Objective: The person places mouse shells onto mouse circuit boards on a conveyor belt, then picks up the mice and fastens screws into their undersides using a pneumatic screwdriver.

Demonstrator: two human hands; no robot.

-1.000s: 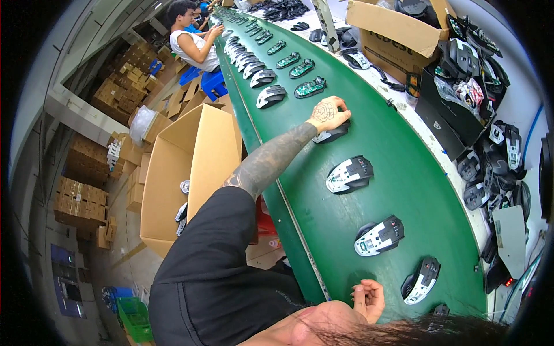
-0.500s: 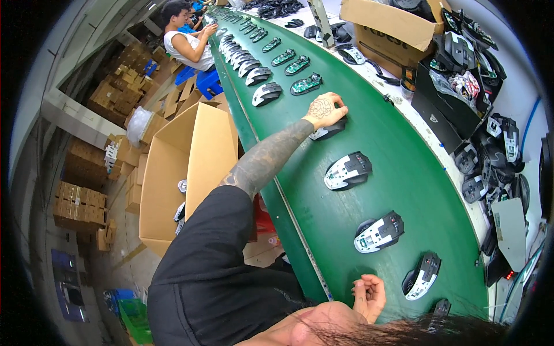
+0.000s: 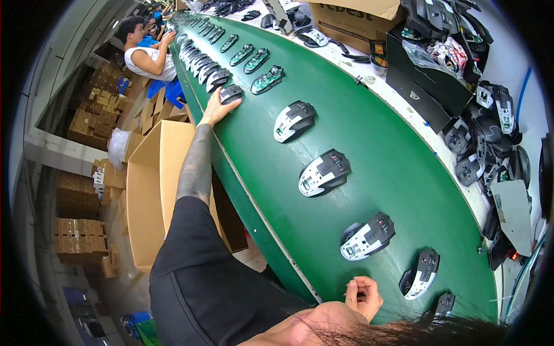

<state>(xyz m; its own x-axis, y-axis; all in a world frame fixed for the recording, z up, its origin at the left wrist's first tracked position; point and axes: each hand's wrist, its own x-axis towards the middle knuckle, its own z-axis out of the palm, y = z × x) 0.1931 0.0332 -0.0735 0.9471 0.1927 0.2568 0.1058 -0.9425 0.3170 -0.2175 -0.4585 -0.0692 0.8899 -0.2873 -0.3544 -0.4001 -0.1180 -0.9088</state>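
My left hand [image 3: 216,108] reaches far along the green belt, its thumb and fingers around a computer mouse [image 3: 232,93] at the near end of a row. My right hand [image 3: 363,297] is low over the near belt, fingers curled in, with no object showing in it. Spaced out between my hands lie white-and-black mice without their top covers: one mouse [image 3: 294,121] farthest off, a second mouse [image 3: 324,173], then a third mouse [image 3: 367,236]. Right of my right hand lies another mouse [image 3: 420,274], with a partly hidden one [image 3: 444,304] nearer me.
Beyond my left hand run a row of mice [image 3: 199,65] and several green circuit boards [image 3: 267,79]. A large cardboard box [image 3: 145,190] stands left of the belt [image 3: 398,173]. Mouse parts [image 3: 490,135] pile up on the right, by a black box [image 3: 424,83]. A co-worker [image 3: 151,55] sits far left.
My left hand has let go of the farthest spaced-out mouse and moved away and left to the mouse at the row's end. My right hand stays low, fingers still curled. The view has shifted.
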